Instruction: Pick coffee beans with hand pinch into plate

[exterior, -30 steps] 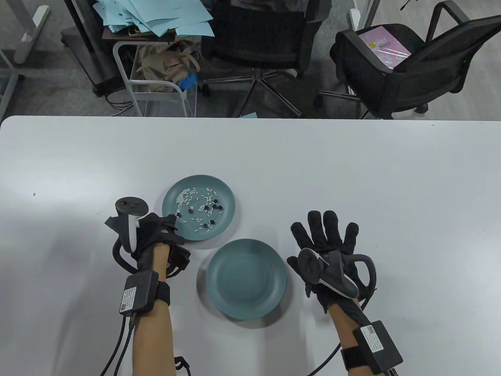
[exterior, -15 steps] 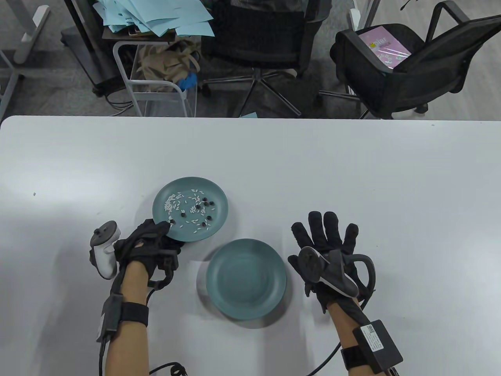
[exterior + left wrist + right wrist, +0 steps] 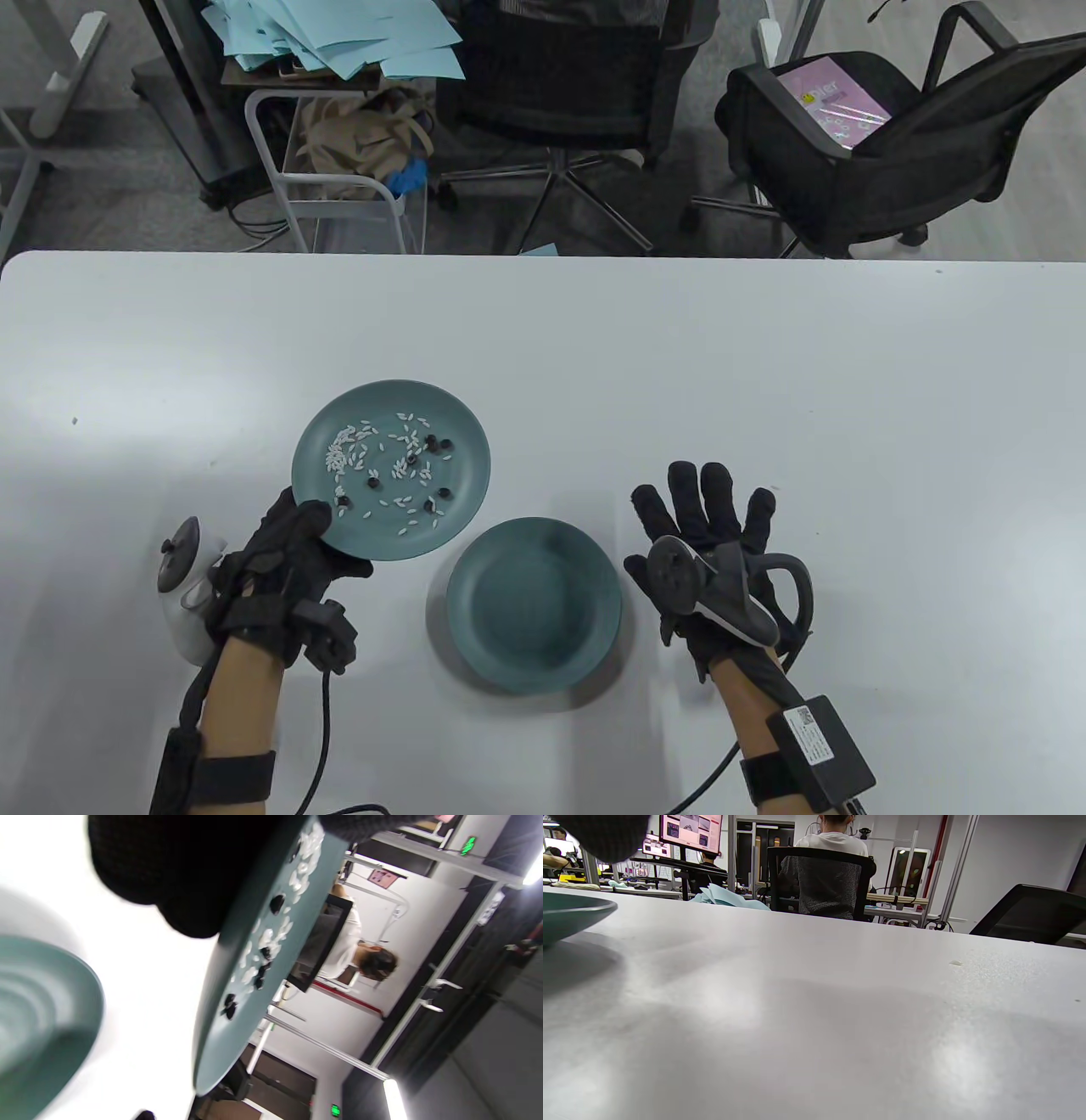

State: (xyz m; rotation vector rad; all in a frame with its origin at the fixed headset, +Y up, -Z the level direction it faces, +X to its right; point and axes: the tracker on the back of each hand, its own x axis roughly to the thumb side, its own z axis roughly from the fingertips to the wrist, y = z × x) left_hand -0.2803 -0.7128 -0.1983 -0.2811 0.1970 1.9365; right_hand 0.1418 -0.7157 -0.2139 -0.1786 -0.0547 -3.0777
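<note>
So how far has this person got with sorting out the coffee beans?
Nothing looks sorted yet: the near plate holds no beans. In hand: the left hand grips the rim of the other plate, which carries the dark coffee beans mixed among white grains. The right hand rests flat on the table, fingers spread. Every bean is left to pinch across.

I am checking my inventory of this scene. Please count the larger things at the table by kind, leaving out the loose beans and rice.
Plates: 2 (bean plate, gripped at its rim by the left hand; empty plate)
Hands: 2 (left hand, right hand)
Trackers: 2 (left tracker, right tracker)
Total: 6
</note>
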